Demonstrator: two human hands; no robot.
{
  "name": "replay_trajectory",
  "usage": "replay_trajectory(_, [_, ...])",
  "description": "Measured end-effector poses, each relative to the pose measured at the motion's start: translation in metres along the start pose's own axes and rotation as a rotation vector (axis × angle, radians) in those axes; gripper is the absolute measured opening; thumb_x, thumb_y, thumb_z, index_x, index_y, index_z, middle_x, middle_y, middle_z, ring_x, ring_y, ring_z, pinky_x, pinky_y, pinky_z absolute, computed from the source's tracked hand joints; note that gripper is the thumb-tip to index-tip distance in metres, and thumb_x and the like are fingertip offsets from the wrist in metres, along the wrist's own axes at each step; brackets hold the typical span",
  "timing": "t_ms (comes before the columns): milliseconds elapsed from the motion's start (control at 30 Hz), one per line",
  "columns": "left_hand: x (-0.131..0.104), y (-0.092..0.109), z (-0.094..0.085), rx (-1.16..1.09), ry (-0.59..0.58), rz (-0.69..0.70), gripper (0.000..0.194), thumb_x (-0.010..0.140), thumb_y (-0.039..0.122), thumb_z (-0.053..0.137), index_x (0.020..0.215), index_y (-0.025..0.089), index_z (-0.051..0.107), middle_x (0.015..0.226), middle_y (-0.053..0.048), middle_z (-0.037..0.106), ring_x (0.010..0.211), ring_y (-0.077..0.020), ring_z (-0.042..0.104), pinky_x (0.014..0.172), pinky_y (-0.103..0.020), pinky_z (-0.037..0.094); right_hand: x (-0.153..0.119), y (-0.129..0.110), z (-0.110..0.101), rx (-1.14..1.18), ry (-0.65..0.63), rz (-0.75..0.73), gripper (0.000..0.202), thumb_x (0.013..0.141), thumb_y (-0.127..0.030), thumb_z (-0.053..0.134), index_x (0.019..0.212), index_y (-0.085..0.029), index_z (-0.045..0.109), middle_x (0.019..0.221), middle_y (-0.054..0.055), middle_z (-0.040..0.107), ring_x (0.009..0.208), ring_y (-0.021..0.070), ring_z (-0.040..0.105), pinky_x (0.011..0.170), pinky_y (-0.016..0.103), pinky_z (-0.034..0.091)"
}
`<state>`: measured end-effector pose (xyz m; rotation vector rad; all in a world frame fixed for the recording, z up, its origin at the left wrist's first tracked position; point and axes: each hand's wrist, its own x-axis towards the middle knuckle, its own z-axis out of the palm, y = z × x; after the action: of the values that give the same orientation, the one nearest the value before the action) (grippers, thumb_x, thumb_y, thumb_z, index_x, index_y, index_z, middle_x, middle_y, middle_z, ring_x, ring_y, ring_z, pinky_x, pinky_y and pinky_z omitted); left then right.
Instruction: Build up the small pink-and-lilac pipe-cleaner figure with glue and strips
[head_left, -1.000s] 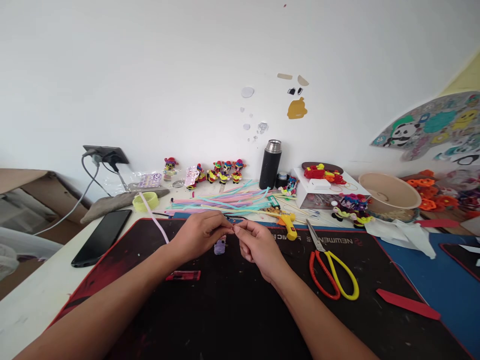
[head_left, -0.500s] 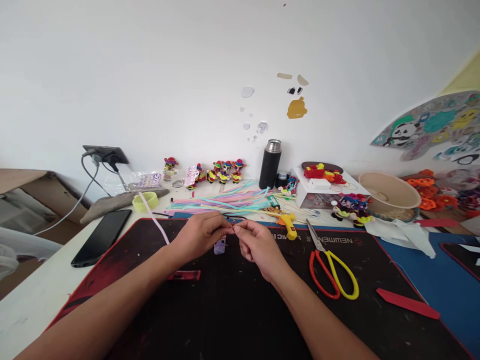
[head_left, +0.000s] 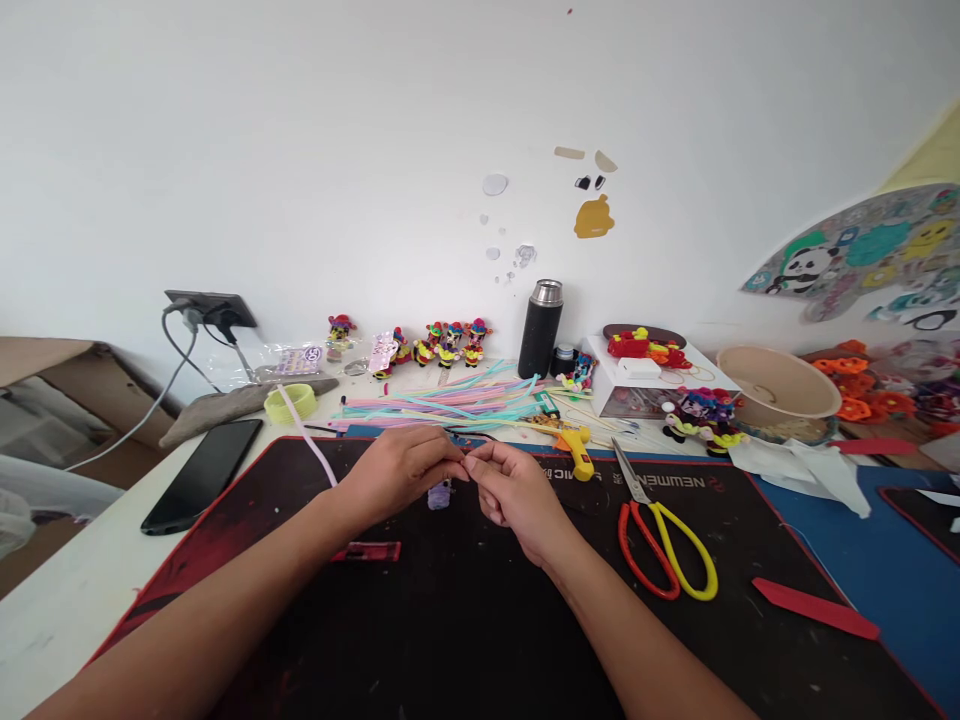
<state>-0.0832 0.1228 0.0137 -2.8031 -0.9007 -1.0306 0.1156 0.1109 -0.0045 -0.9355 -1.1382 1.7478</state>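
Observation:
My left hand [head_left: 409,466] and my right hand [head_left: 512,492] meet fingertip to fingertip above the black mat [head_left: 450,620]. Both are closed in a pinch; whatever lies between the fingertips is too small to make out. Just below the left fingers a small purple fuzzy piece [head_left: 439,496] shows, partly hidden. A pale lilac strip [head_left: 309,440] runs down behind my left wrist. Near my left forearm a flat red piece [head_left: 379,551] lies on the mat.
Scissors [head_left: 651,530] with red and yellow handles lie right of my hands, beyond them a red strip [head_left: 816,608]. A yellow glue gun [head_left: 577,452], pipe cleaners [head_left: 450,405] and a black flask [head_left: 541,330] stand or lie behind. A phone [head_left: 202,477] is at left.
My joined fingertips have shifted very slightly, and my left hand covers a little more of the purple piece. Nothing else has visibly moved.

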Motion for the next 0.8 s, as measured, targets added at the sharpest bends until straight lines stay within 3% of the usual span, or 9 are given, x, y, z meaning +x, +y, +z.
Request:
replay_trajectory(233, [-0.0008, -0.0039, -0.0018, -0.076, -0.002, -0.064, 0.014, 0.104, 0.025, 0.061, 0.112, 0.018, 0.071, 0.093, -0.005, 0.076, 0.080, -0.0158, 0.069, 0.074, -0.025, 0.052, -0.0025, -0.0035, 0.0004, 0.032, 0.013, 0.011, 0.036, 0.076, -0.049, 0.081, 0.083, -0.020, 0.061, 0.044, -0.013, 0.041, 0.037, 0.0049, 0.029, 0.036, 0.019, 0.019])
replay_trajectory(800, [-0.0008, -0.0019, -0.0023, -0.015, -0.044, -0.087, 0.015, 0.105, 0.022, 0.056, 0.104, 0.019, 0.071, 0.087, -0.003, 0.075, 0.076, -0.0158, 0.069, 0.070, -0.025, 0.051, -0.0006, -0.0003, 0.0000, -0.049, 0.041, -0.020, 0.035, 0.077, -0.051, 0.077, 0.085, -0.018, 0.065, 0.045, -0.012, 0.042, 0.038, 0.0062, 0.030, 0.036, 0.020, 0.023])
